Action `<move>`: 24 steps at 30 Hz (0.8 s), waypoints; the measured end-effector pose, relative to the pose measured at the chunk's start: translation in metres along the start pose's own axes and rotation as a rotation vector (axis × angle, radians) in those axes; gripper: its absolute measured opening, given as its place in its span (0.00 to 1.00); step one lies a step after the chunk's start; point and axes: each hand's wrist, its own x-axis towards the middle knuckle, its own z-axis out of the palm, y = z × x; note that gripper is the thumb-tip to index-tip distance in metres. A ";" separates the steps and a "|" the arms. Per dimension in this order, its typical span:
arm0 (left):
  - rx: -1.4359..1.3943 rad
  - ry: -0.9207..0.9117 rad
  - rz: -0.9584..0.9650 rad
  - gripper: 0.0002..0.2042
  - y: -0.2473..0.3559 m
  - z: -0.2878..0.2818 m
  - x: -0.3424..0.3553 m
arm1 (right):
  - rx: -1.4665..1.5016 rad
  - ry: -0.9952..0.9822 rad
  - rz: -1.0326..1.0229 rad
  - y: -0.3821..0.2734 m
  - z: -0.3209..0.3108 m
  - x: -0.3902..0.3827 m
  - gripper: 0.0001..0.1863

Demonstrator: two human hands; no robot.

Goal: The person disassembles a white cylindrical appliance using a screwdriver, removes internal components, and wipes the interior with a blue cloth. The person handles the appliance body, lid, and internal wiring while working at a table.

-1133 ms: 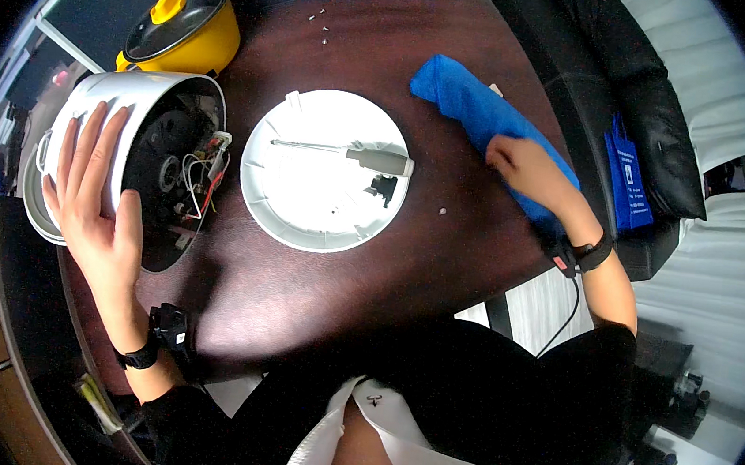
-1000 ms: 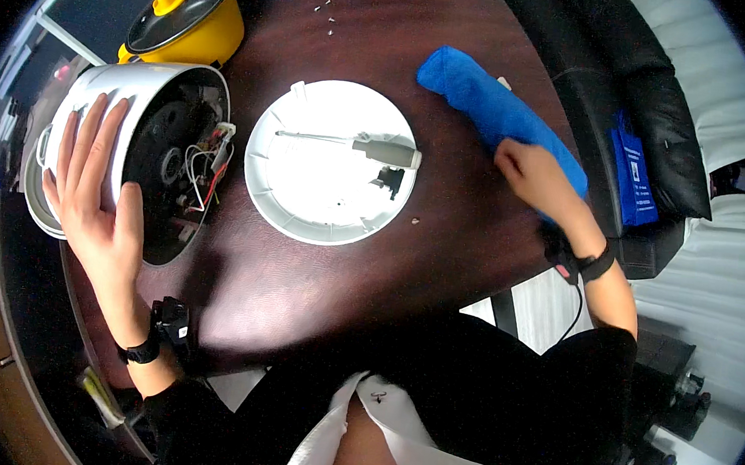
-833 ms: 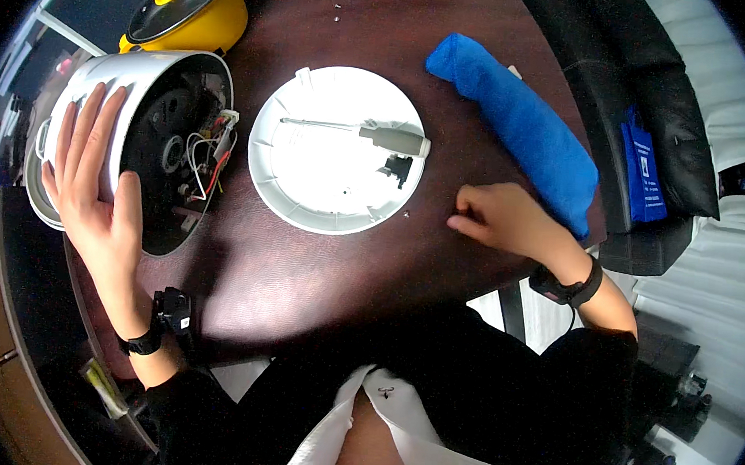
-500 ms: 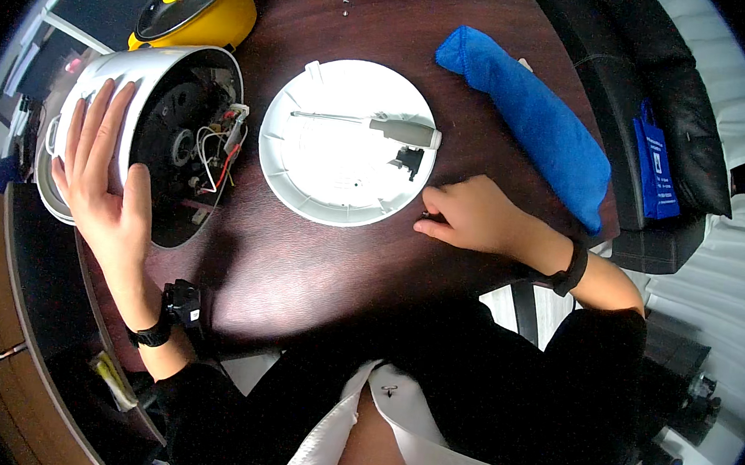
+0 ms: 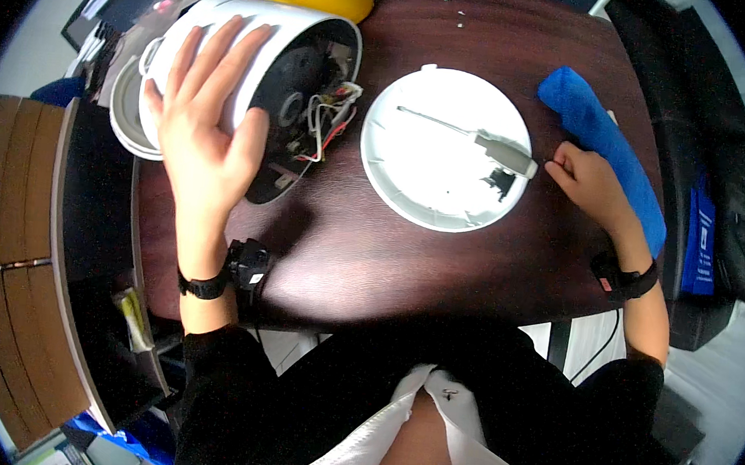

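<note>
Fingers [image 5: 220,53] of the left hand [image 5: 205,140] spread against the white housing [image 5: 249,77]; right hand [image 5: 592,179] curls, grip unclear.

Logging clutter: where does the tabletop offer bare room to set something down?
Bare table runs from the white cover to the near edge; also between the screws and blue towel. Crowded: left, where the left hand rests on the appliance body near the yellow pot.

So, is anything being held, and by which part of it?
The left hand, not gripping, rests spread on the outer wall of the white appliance; whether the right hand pinches something cannot be told.
</note>
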 end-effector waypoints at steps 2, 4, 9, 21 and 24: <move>0.001 -0.012 0.001 0.27 -0.001 -0.002 -0.001 | 0.060 -0.018 0.007 0.002 -0.001 0.009 0.09; 0.038 -0.020 0.035 0.23 -0.005 -0.004 -0.002 | 0.042 -0.004 0.036 -0.004 -0.004 0.016 0.10; -0.079 0.013 0.017 0.20 -0.010 -0.003 -0.004 | 0.143 0.144 -0.014 -0.048 -0.012 0.027 0.08; -0.133 -0.095 -0.042 0.18 0.004 -0.014 0.002 | -0.229 0.035 -0.293 -0.093 0.009 0.047 0.17; -0.261 -0.074 0.018 0.19 0.001 -0.023 0.008 | -0.248 0.058 -0.322 -0.077 0.020 0.049 0.14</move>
